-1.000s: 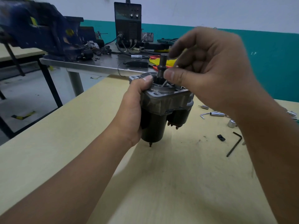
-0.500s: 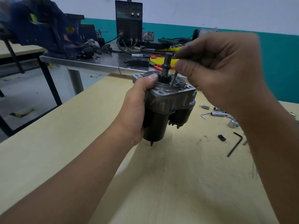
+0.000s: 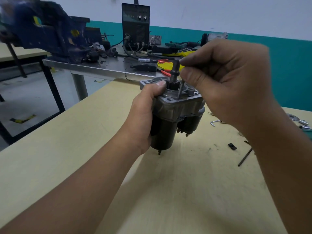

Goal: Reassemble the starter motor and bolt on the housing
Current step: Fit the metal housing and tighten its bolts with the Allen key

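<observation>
Since a second ago the right hand [image 3: 224, 81] has brought its pinched bolt [image 3: 181, 89] down onto the housing [image 3: 175, 105] at the shaft's four o'clock; left hand [image 3: 143, 114] clamps the starter motor [image 3: 162, 132] above the table [image 3: 67, 149]. Keep the bolt plumb, start threads by finger

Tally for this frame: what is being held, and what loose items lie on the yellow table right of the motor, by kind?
Starter motor, gripped by left hand: 1
Thin bolt, pinched by right hand: 1
Hex keys: 2 (silver, black)
Small black piece: 1
Total: 5; small parts at the right edge are too unclear to count.
</observation>
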`<state>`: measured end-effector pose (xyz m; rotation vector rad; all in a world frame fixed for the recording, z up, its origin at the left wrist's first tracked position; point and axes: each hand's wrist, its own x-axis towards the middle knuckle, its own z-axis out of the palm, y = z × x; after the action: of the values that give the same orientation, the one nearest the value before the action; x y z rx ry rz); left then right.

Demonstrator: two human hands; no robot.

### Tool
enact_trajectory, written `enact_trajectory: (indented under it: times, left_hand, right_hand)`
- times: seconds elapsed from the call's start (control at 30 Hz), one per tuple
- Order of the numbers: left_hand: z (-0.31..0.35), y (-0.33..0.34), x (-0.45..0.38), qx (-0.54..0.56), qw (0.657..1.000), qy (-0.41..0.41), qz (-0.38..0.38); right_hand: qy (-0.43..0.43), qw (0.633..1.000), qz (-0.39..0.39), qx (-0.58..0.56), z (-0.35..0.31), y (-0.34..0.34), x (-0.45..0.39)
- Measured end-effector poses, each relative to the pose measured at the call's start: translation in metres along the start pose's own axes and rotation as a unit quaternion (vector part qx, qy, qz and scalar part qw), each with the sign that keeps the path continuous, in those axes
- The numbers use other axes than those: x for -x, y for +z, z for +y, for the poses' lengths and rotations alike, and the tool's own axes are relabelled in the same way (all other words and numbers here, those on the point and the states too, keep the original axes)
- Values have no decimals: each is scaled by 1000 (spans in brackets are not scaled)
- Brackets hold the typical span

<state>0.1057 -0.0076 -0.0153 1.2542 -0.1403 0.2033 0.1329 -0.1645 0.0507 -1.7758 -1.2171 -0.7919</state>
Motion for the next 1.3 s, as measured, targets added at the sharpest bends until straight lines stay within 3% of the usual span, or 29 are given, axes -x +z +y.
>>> enact_trajectory:
  times: [0.5, 0.67, 0.83, 0.97, 1.3]
  left_hand:
    - [-1, -2, 1, 9, 1000, 12, -11]
    - [-1, -4, 0, 16, 1000, 2, -4]
    - [0, -6, 1, 36, 999, 2, -11]
    - [2, -8, 0, 43, 999, 3, -19]
    - [-1, -12, -3, 52, 999, 7, -15]
  right_hand:
    - [14, 1000, -18, -8, 1, -1, 1]
    - [6, 1000, 27, 8, 3, -9, 1]
    - [49, 999, -1, 1, 8, -5, 4]
    - [36, 999, -9, 37, 11, 0, 7]
    - [51, 997, -55, 5, 12, -10, 6]
